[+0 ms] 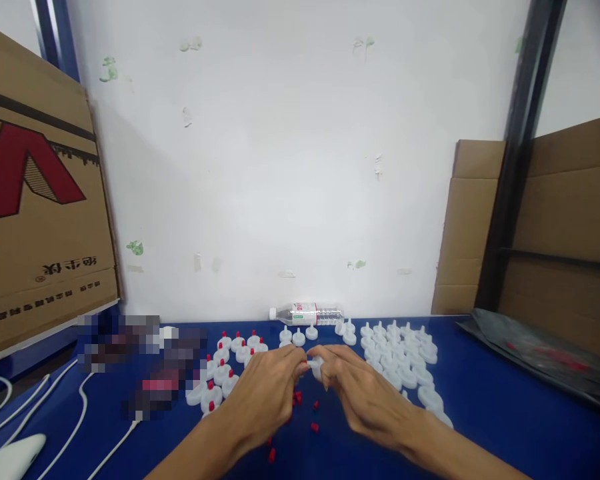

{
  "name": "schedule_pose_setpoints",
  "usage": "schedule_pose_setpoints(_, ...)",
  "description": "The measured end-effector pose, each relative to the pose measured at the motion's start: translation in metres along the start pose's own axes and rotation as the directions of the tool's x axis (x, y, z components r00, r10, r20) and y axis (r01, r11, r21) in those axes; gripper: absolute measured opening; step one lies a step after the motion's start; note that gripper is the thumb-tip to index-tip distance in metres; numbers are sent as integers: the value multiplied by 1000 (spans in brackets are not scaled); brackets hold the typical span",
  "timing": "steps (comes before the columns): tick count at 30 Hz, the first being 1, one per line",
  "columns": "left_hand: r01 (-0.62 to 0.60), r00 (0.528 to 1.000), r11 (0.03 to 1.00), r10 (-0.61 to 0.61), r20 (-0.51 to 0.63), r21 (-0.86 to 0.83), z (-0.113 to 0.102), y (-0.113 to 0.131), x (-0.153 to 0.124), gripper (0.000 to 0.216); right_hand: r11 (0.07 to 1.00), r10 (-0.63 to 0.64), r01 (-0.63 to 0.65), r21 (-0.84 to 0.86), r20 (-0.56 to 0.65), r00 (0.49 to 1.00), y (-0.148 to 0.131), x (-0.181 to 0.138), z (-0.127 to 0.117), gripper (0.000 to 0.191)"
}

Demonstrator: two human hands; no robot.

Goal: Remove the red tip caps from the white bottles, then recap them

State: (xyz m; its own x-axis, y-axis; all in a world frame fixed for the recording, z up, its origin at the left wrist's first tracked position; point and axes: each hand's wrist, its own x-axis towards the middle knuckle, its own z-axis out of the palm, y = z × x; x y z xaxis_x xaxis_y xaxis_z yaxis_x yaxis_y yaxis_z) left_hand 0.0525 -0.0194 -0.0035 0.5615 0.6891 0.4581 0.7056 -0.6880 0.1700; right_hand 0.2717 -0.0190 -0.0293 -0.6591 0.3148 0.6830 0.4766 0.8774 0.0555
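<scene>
My right hand [356, 385] is closed around a white nozzle cap [317, 369], which lies on its side with its spout toward the left. Fingers of my left hand [273, 381] pinch at the spout's tip, where a bit of red shows; most of that small red tip cap is hidden. Below the hands, loose red tip caps [315, 427] are scattered on the blue table [375, 460]. White nozzle caps with red tips [221, 355] stand in a group beside my left forearm. Plain white nozzle caps [394, 353] are crowded together beyond my right hand.
A clear plastic bottle [307, 313] lies along the wall. Blurred dark devices with white cables [84, 400] occupy the left side. A large cardboard box [45, 267] stands at the left; a dark plastic bag [545, 360] and cardboard [467, 233] are at the right.
</scene>
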Motion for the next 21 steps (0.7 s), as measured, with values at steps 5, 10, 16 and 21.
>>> schedule_pose_setpoints(5,30,999,999,-30,13,-42,-6,7,-4,33,996,-70,68,-48,-43,997,-2,-2,-3,38)
schedule_pose_setpoints(10,-6,1000,1000,6,16,-8,-21,12,-2,34,999,-35,31,-42,-88,996,-4,2,0,29)
schedule_pose_setpoints(16,-27,999,994,26,19,108,-40,-15,7,25,989,27,-27,-146,-1,1000,-4,13,3,42)
schedule_pose_setpoints(21,105,982,863,-169,85,494,-60,-59,8,31,971,102,-91,-220,40,994,8,8,1,53)
